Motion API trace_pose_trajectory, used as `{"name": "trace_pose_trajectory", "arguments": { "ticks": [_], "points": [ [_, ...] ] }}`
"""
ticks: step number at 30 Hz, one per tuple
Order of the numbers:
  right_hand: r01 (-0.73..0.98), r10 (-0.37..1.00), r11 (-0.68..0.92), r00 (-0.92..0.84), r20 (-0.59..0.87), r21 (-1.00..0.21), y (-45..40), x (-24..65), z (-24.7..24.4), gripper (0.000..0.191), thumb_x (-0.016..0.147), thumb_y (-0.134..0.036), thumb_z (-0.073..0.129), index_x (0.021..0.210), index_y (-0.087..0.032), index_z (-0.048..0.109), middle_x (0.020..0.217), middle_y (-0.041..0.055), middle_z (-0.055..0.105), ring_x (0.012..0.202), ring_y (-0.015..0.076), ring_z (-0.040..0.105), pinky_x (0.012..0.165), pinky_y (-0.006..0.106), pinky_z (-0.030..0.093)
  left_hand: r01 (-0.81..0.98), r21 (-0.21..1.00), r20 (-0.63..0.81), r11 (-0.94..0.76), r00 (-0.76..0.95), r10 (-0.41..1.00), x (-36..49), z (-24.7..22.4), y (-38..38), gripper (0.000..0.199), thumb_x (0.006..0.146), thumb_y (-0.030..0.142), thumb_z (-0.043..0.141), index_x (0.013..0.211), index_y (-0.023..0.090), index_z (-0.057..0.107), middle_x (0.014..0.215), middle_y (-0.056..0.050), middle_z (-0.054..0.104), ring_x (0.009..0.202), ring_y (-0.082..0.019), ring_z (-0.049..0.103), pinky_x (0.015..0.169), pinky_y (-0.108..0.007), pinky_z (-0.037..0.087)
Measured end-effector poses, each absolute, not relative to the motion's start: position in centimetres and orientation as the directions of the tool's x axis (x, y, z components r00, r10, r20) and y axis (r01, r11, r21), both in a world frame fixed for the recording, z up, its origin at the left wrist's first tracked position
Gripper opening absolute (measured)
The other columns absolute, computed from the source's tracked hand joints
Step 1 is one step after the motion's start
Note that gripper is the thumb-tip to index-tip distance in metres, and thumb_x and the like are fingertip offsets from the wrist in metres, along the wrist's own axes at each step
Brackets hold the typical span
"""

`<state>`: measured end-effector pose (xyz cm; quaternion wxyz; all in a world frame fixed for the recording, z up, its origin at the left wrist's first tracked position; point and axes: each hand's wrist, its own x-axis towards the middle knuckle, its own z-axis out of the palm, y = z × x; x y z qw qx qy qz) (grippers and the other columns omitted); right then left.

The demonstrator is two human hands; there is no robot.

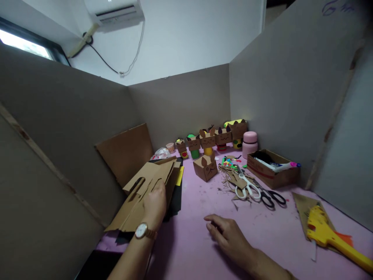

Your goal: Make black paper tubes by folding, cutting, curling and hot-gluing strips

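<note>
The fingers of my left hand [155,204] are curled closed on a folded sheet of brown corrugated cardboard with a long cut-out slot [128,216]; their tips are hidden in or behind it. That cardboard lies tilted on the left side of the pinkish-purple table [198,206], over flat black sheets [175,200], with a bright yellow sheet [180,175] showing at its right edge. Behind it, a plain brown cardboard panel [128,153] leans against the grey partition [180,99].

My right hand [230,237] holds nothing; its fingers are loosely bent and parted from the thumb, low over the table's near middle. Beyond it sits a small brown cardboard box with ears and a drawn face [205,169]. To the right, white-handled scissors [248,189] and black-handled scissors [272,197] lie by brown cardboard scraps [237,181], and a yellow glue gun [320,229] rests near the table's right edge.
</note>
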<state>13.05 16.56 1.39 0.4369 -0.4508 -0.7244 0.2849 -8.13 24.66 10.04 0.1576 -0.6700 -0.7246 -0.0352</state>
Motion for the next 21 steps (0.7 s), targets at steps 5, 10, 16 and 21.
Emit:
{"name": "trace_pose_trajectory", "arguments": {
  "ticks": [5, 10, 16, 21],
  "points": [
    [0.438, 0.885, 0.463, -0.274, 0.376, -0.771, 16.4, 13.1, 1.5, 0.029, 0.087, -0.030, 0.044, 0.101, -0.016, 0.064, 0.081, 0.0069, 0.071, 0.068, 0.0180, 0.064, 0.065, 0.028, 0.046, 0.976, -0.216, 0.200, -0.009, 0.053, 0.978, -8.5, 11.4, 27.2, 0.029, 0.086, 0.030, 0.052, 0.112, 0.017, 0.053, 0.105, -0.006, 0.061, 0.086, -0.019, 0.061, 0.074, -0.039, 0.051],
    [0.455, 0.885, 0.460, -0.304, 0.353, -0.762, 16.6, 13.3, 1.3, 0.029, 0.087, -0.029, 0.044, 0.102, -0.016, 0.065, 0.085, 0.0081, 0.072, 0.073, 0.0194, 0.065, 0.067, 0.028, 0.047, 0.973, -0.196, 0.103, -0.120, 0.143, 0.984, -8.7, 10.2, 28.4, 0.029, 0.086, 0.029, 0.053, 0.112, 0.017, 0.054, 0.113, -0.007, 0.058, 0.093, -0.020, 0.060, 0.077, -0.041, 0.050],
    [0.485, 0.873, 0.478, -0.357, 0.333, -0.733, 16.5, 13.3, 1.2, 0.028, 0.087, -0.029, 0.043, 0.101, -0.019, 0.065, 0.084, 0.0070, 0.073, 0.075, 0.0197, 0.066, 0.068, 0.027, 0.046, 0.972, -0.216, 0.120, -0.088, 0.116, 0.986, -8.2, 8.0, 28.2, 0.030, 0.085, 0.029, 0.054, 0.113, 0.017, 0.053, 0.116, -0.008, 0.056, 0.096, -0.022, 0.058, 0.079, -0.043, 0.049],
    [0.514, 0.863, 0.494, -0.389, 0.322, -0.701, 16.4, 13.2, 1.0, 0.027, 0.086, -0.026, 0.044, 0.099, -0.019, 0.066, 0.084, 0.0067, 0.073, 0.075, 0.0201, 0.067, 0.067, 0.027, 0.046, 0.974, -0.217, 0.169, -0.056, 0.094, 0.981, -7.3, 7.0, 28.4, 0.030, 0.085, 0.028, 0.054, 0.113, 0.017, 0.052, 0.116, -0.008, 0.056, 0.095, -0.021, 0.059, 0.078, -0.042, 0.050]
  ]
}}
